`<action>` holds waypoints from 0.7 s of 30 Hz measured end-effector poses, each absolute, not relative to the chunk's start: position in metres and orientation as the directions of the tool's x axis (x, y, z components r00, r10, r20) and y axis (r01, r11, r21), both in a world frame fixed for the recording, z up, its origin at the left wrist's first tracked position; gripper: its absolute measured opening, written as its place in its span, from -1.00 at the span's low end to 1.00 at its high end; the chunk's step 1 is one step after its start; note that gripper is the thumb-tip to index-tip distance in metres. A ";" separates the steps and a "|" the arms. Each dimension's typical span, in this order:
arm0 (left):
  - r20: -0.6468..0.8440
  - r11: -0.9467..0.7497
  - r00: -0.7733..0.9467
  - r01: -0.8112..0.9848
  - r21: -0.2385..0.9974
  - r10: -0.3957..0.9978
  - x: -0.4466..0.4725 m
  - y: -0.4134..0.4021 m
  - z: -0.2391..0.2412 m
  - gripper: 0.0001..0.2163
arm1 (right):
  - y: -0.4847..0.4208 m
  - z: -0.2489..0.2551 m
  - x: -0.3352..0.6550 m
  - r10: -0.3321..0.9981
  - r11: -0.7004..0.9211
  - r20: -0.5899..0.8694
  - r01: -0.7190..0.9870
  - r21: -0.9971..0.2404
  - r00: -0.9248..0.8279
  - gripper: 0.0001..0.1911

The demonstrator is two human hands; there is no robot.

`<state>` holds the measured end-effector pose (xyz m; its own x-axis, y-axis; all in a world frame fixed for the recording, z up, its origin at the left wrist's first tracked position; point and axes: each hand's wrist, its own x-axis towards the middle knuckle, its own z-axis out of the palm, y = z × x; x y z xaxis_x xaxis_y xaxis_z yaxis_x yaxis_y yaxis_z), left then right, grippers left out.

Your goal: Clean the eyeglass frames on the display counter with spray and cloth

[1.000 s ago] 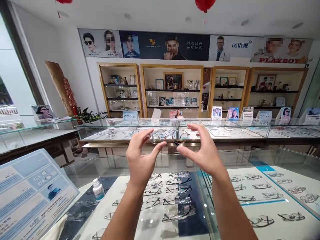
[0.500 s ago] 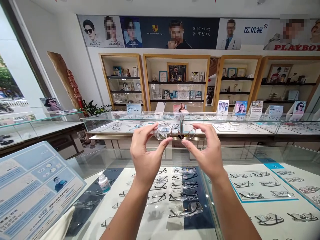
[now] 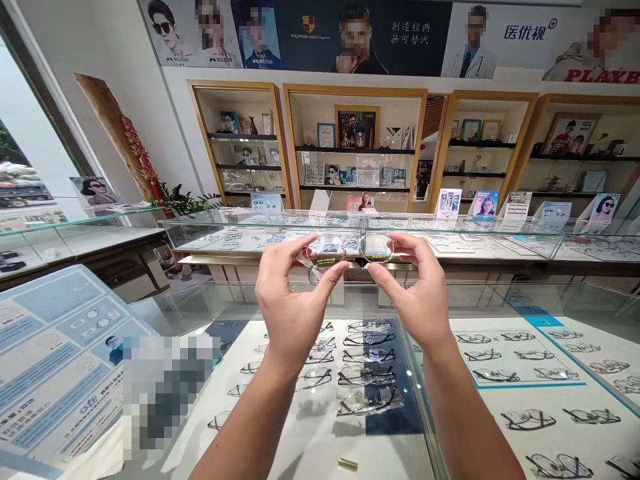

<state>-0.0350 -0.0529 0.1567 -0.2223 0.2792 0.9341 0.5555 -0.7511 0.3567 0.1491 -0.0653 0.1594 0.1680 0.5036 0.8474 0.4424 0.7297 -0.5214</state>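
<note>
A pair of thin-rimmed eyeglasses (image 3: 376, 247) is held up above the glass counter, lenses side by side. Printed on the right lens is yellow lettering, "Namix", and smaller lettering shows on the left lens. My left hand (image 3: 294, 288) pinches the left lens rim, thumb below and fingers above. On the other side, my right hand (image 3: 419, 291) grips the right rim in the same way. A clear, folded-looking piece, perhaps a temple arm, shows by the left fingers. Under my forearms, rows of eyeglasses (image 3: 371, 402) lie in the display case.
A glass display case (image 3: 380, 440) spans the near side, with a small gold-coloured piece (image 3: 348, 465) at the front. On the left stands a blue printed board (image 3: 60, 360) beside a blurred-out patch. Another glass counter (image 3: 240, 257) and wooden shelves (image 3: 283, 147) lie beyond.
The view has tipped down a little, so the wall and counters sit higher in the picture. Lens lettering shows more clearly now. Both hands keep their grip. A blurred patch covers where the white bottle showed.
</note>
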 end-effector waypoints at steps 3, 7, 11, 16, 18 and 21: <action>0.933 -0.749 -0.228 0.557 0.359 0.278 -0.035 -0.052 0.156 -0.55 | -0.063 0.157 0.149 0.540 0.713 0.823 0.425 -0.558 0.177 -0.54; 0.928 -0.746 -0.234 0.552 0.373 0.291 -0.036 -0.050 0.156 -0.55 | -0.061 0.156 0.149 0.583 0.686 0.794 0.417 -0.596 0.174 -0.53; 0.914 -0.765 -0.245 0.501 0.405 0.323 -0.035 -0.048 0.156 -0.56 | -0.061 0.156 0.147 0.584 0.662 0.789 0.450 -0.599 0.190 -0.56; 0.877 -0.782 -0.256 0.399 0.478 0.406 -0.035 -0.046 0.156 -0.55 | -0.064 0.157 0.145 0.532 0.653 0.819 0.510 -0.559 0.217 -0.58; 0.857 -0.785 -0.254 0.349 0.513 0.448 -0.034 -0.046 0.157 -0.54 | -0.065 0.157 0.145 0.505 0.653 0.834 0.533 -0.538 0.222 -0.59; 0.832 -0.782 -0.248 0.289 0.552 0.496 -0.034 -0.045 0.157 -0.53 | -0.066 0.157 0.144 0.478 0.649 0.848 0.559 -0.516 0.228 -0.59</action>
<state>-0.0336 -0.0449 0.1567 -0.2475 0.4961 0.8323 0.2892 -0.7820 0.5521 0.1441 -0.0661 0.1570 0.2284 0.4777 0.8483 0.5594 0.6488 -0.5159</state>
